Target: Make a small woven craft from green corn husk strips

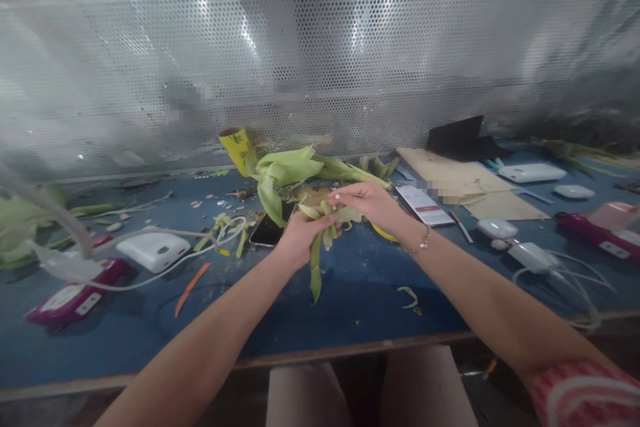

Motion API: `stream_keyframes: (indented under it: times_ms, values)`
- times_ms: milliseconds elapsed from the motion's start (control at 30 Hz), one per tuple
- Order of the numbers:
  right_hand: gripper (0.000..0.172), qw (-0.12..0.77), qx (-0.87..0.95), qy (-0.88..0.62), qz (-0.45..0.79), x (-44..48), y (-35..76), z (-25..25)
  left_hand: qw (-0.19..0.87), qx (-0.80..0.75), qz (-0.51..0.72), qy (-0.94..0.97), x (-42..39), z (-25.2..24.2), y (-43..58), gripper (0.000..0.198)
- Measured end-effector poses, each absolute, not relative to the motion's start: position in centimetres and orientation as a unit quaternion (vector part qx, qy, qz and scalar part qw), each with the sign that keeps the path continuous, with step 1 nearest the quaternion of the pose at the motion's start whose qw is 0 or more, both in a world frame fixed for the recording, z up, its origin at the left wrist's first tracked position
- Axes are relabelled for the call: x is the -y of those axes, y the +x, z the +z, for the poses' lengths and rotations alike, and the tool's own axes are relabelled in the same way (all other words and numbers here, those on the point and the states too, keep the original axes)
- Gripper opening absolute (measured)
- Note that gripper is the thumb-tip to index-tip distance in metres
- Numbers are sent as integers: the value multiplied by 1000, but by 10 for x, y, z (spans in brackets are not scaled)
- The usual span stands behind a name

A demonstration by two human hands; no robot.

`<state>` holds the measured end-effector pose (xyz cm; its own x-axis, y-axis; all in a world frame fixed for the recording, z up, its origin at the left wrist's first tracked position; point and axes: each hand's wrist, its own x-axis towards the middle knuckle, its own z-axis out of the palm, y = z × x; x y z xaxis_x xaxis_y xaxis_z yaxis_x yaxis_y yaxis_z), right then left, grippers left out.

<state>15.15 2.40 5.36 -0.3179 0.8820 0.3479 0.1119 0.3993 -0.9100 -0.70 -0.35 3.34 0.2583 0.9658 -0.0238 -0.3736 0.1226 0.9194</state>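
Now, your left hand (299,239) and right hand (373,205) together, both clamped on one leafy husk bundle (325,220); one phone (269,230) just beyond left hand; blue table (360,293), perforated metal screen (320,73) behind

phone (267,230): far end under green leaves (285,170), near corner behind the left grip (300,237).
husks (316,267): their inside is covered by the right grip (370,205) too.
screen (450,67): two patches blurred out.
card (425,205): print too small to read.
pink case (613,227): at the desk's right end, cut off by the picture's edge.
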Motion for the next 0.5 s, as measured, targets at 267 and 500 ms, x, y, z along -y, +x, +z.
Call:
stream_keyframes:
  times_ms: [267,500]
  values:
    - [17,453,543,-334,623,-24,157,49,635,-353,499,473,4,32,-5,34]
    - [8,487,500,-285,656,-29,150,33,627,-362,554,410,-3,33,-9,21]
